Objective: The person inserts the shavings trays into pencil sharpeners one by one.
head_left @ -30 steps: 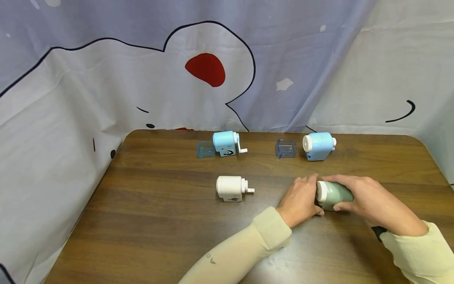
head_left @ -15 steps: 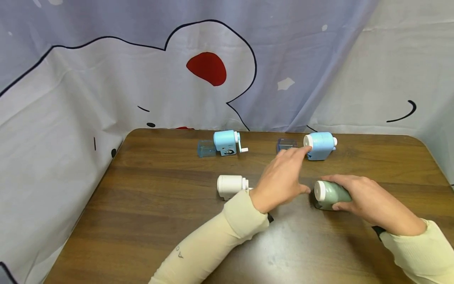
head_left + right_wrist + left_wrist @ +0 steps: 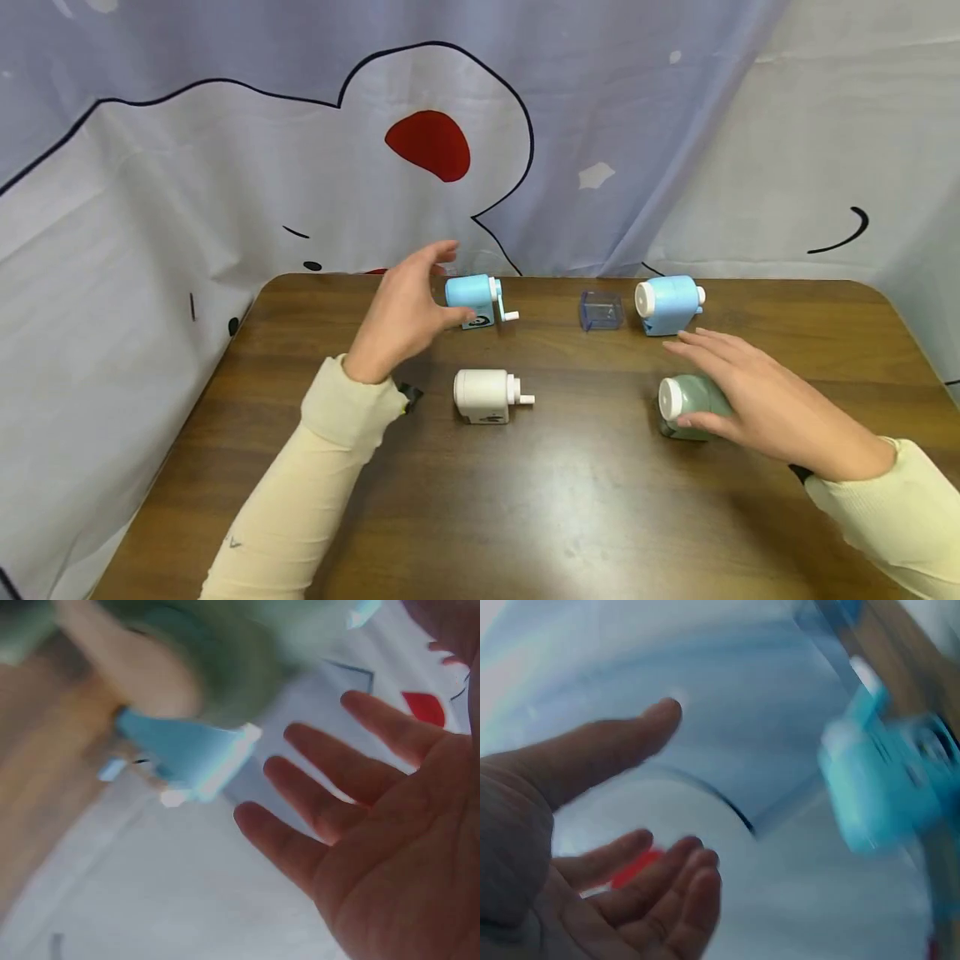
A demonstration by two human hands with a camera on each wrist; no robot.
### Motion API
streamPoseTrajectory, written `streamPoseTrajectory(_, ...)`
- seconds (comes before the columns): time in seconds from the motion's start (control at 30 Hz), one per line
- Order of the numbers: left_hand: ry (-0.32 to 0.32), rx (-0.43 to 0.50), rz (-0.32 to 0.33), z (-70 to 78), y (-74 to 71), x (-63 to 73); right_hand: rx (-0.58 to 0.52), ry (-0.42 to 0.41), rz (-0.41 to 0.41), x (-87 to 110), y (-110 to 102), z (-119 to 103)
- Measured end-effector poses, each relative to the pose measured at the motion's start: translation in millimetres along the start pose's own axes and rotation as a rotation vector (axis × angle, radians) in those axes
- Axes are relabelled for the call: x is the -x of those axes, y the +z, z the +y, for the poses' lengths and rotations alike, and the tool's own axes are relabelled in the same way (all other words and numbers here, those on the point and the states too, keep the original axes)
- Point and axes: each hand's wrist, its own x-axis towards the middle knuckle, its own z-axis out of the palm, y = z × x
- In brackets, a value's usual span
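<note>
My left hand (image 3: 401,315) is at the back left, thumb and fingers spread beside a light blue crank pencil sharpener (image 3: 470,293). Blurred in the left wrist view, that sharpener (image 3: 885,784) stands apart from the fingertips. The hand now covers its clear blue shavings drawer. On the right, my right hand (image 3: 776,404) hovers loosely around a green sharpener (image 3: 697,392) with a white end cap, fingers straight and thumb across its front. The right wrist view has the palm (image 3: 397,847) facing the camera, fingers extended, with the green sharpener (image 3: 240,667) blurred above.
A cream sharpener (image 3: 482,396), crank to the right, stands mid-table. Another blue sharpener (image 3: 671,304) is at the back right, with a clear dark-blue drawer (image 3: 602,311) left of it. A printed curtain (image 3: 592,125) hangs behind the wooden table (image 3: 525,508).
My left hand has left the green sharpener and swung left and back to the light blue one. My right hand has let go of the green sharpener, its fingers straightening.
</note>
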Motion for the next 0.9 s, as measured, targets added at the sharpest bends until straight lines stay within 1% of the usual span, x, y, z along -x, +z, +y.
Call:
streamPoseTrajectory(0.1,-0.025,0.053,-0.045,-33.7,-14.5,-9.4,0.016,-0.043,-0.002,-22.0,-13,-11)
streamPoseTrajectory(0.17,-0.031,0.069,-0.090,-55.7,-19.2,-16.2,0.012,-0.050,-0.026,-40.6,-22,-20)
streamPoseTrajectory(0.2,-0.033,0.061,-0.113,-65.9,-20.4,-19.3,0.006,-0.048,-0.044,-50.6,-26,-25)
streamPoseTrajectory(0.3,-0.047,-0.024,-0.188,-93.0,-19.4,-28.1,0.003,-0.032,-0.106,-82.1,-35,-39)
streamPoseTrajectory(0.37,-0.060,-0.085,-0.243,-108.6,-17.2,-33.2,0.014,-0.027,-0.138,-105.1,-35,-45)
streamPoseTrajectory(0.47,-0.080,-0.162,-0.317,-131.3,-13.7,-38.2,0.035,0.005,-0.201,-142.5,-28,-53)
streamPoseTrajectory(0.57,-0.079,-0.206,-0.369,-152.3,-12.1,-39.3,0.050,0.045,-0.281,-179.6,-13,-62)
streamPoseTrajectory(0.6,-0.073,-0.215,-0.382,-158.4,-11.9,-38.6,0.053,0.053,-0.305,-190.8,-6,-65)
streamPoseTrajectory(0.7,-0.062,-0.225,-0.409,-171.6,-11.8,-35.8,0.051,0.021,-0.349,-219.0,14,-72)
streamPoseTrajectory(0.8,-0.065,-0.220,-0.418,-176.7,-11.6,-31.9,0.022,-0.025,-0.380,-238.3,34,-76)
streamPoseTrajectory(0.9,-0.065,-0.205,-0.415,-178.2,-10.2,-28.3,-0.018,-0.049,-0.393,-250.4,50,-79)
